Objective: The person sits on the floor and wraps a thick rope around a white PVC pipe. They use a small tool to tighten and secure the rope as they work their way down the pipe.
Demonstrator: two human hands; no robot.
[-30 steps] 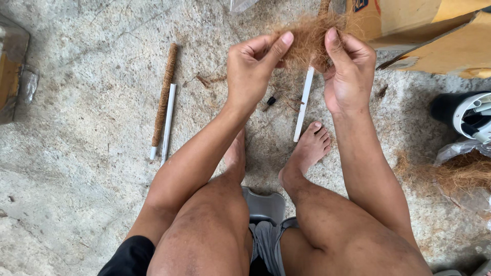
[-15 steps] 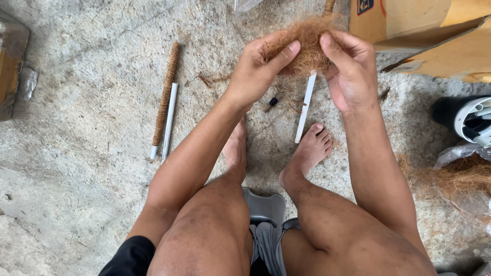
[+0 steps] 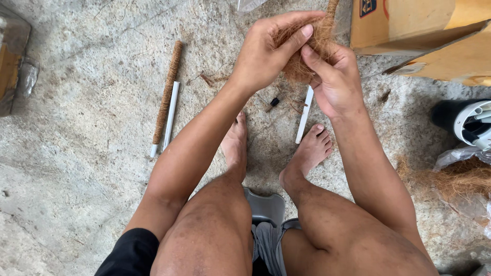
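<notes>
**A:** Head view first: what do the hands have?

**B:** I see the left hand (image 3: 266, 53) curled around a clump of brown fibre (image 3: 302, 56), fingers over the top and thumb pressed in from the side. The right hand (image 3: 332, 82) is closed on the same clump from below, its thumb meeting the left thumb on the fibre.

**A:** Where is that clump?

**B:** Held in the air over the concrete floor (image 3: 92, 168), above the upper end of a white tube (image 3: 304, 118). I take that tube as my landmark.

**A:** What's around it?

**B:** Its lower end lies just beside the toes of the right foot (image 3: 307, 153); the left foot (image 3: 235, 148) is to its left. A small black piece (image 3: 274, 101) sits just left of the tube's upper half. Well to the left of the tube I see a fibre-wrapped stick (image 3: 166, 94) with a second white tube (image 3: 170, 115) touching alongside. Up and to the right of it stand cardboard boxes (image 3: 409, 25). Far right of it, a black-and-white container (image 3: 468, 120), with loose fibre (image 3: 460, 179) in clear plastic below that.
</notes>
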